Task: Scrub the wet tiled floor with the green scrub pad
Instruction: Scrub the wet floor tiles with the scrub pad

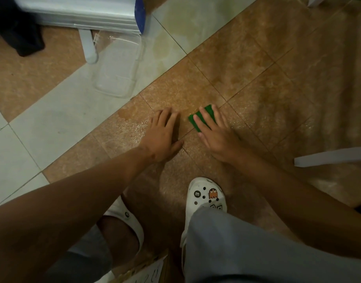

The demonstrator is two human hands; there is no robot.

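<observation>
A green scrub pad [196, 117] lies flat on the wet brown tiled floor [246, 78] in the middle of the head view. My right hand [216, 135] presses down on the pad with its fingers spread over it, so only the pad's far and left edges show. Just to its left, my left hand [163, 135] rests palm-down on the glistening tile, fingers apart, holding nothing. The two hands are a small gap apart.
A clear plastic lid [118, 68] lies on the pale tiles at the upper left, beside a white appliance with a blue end [83, 13]. A white furniture leg [330, 156] juts in at the right. My white clogs [206, 197] stand just below the hands.
</observation>
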